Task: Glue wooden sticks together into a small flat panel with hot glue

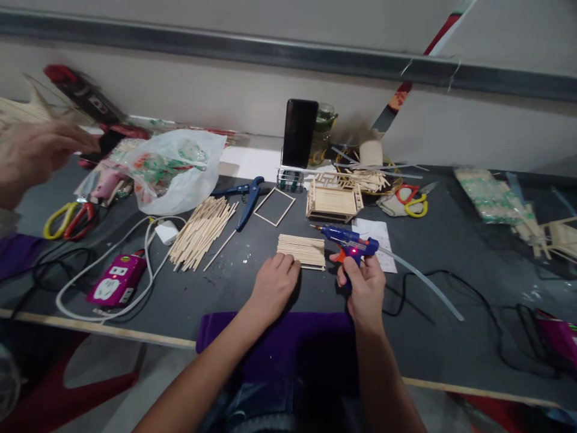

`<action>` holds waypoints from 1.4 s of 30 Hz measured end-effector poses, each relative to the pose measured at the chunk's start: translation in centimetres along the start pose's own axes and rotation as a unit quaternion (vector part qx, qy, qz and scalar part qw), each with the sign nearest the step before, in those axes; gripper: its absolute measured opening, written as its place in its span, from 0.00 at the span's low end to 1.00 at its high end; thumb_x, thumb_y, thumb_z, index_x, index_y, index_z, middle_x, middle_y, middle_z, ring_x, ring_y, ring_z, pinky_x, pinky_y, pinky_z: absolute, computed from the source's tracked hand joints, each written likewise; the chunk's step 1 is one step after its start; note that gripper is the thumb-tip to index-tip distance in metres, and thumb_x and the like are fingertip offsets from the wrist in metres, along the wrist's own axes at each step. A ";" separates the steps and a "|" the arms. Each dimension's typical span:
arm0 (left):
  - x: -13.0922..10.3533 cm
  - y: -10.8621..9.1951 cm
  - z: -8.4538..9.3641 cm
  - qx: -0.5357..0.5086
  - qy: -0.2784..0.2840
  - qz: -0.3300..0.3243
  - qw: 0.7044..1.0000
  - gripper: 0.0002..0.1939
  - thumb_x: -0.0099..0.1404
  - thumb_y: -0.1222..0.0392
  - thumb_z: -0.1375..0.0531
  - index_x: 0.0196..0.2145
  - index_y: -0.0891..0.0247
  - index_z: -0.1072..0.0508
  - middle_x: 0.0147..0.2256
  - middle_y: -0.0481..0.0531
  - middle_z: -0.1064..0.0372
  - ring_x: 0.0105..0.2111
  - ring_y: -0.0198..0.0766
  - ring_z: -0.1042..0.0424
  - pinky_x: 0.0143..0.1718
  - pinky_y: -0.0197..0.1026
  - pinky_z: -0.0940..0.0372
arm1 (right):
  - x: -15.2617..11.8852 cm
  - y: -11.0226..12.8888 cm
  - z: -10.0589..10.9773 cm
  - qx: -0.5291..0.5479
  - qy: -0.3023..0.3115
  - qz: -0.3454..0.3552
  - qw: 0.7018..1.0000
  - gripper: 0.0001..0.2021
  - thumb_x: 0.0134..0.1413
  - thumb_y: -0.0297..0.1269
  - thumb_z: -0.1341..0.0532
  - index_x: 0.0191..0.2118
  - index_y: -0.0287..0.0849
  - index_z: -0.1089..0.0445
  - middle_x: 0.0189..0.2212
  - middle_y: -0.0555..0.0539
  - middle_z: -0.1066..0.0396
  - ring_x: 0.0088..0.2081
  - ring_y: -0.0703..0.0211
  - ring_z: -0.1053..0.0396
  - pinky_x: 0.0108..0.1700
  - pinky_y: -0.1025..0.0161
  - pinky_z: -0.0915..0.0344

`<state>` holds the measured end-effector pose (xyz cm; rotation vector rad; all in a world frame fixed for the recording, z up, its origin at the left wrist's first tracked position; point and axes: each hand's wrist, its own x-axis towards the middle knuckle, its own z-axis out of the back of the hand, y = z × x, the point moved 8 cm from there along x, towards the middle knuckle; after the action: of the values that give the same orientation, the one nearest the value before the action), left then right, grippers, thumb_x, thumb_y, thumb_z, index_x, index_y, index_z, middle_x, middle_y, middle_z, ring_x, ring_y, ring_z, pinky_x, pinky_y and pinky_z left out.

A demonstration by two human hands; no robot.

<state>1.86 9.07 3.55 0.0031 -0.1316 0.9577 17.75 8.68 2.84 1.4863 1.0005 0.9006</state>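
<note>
A blue glue gun point(345, 237) with a red light and an orange trigger is gripped in my right hand point(365, 282). Its nozzle points left, above the far right part of a small panel of wooden sticks point(301, 248), and a clear glue stick point(424, 279) trails from its back. My left hand point(278, 278) has its fingers bent and closed on the panel's near left corner. Beyond the panel lie a square stick frame point(276, 206) and a small boxy stick model point(334, 203). Loose wooden sticks point(202, 233) are spread to the left, beside a blue-handled cutter point(250, 204).
A phone point(300, 133) stands upright in a wire holder by the wall, with a glass mug point(322, 132) behind. At left are a plastic bag point(178, 171), scissors point(70, 219) and a magenta power strip point(118, 279). Another person's hand point(40, 150) reaches in from the left edge.
</note>
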 end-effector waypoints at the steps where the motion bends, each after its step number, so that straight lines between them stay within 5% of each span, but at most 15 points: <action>1: -0.2 -0.8 -0.1 -0.004 -0.006 -0.011 1.000 0.13 0.70 0.65 0.51 0.48 0.67 0.30 0.44 0.59 0.29 0.42 0.44 0.32 0.40 0.45 0.37 | 0.0 0.0 0.0 0.000 0.001 -0.001 1.000 0.09 0.57 0.40 0.38 0.41 0.44 0.35 0.33 0.49 0.26 0.19 0.70 0.44 0.21 0.69 0.47; 7: -1.6 -4.2 -2.0 -0.020 -0.017 -0.040 0.999 0.25 0.70 0.50 0.48 0.58 0.70 0.37 0.60 0.61 0.40 0.61 0.50 0.43 0.61 0.51 0.47 | -0.1 -0.2 0.1 -0.001 -0.003 -0.009 1.000 0.10 0.56 0.41 0.38 0.41 0.44 0.35 0.33 0.49 0.26 0.19 0.71 0.44 0.21 0.69 0.47; 42: -1.8 -3.4 -2.2 -0.060 -0.007 0.002 0.998 0.23 0.70 0.55 0.51 0.59 0.69 0.37 0.62 0.64 0.43 0.63 0.51 0.45 0.62 0.56 0.48 | 0.1 -0.5 0.0 -0.003 0.005 -0.011 1.000 0.10 0.56 0.41 0.38 0.41 0.44 0.35 0.33 0.49 0.26 0.18 0.71 0.44 0.20 0.69 0.46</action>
<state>3.82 5.75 1.30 -0.1016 -0.2033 0.9535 17.78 8.82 2.36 1.4644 1.0176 0.8957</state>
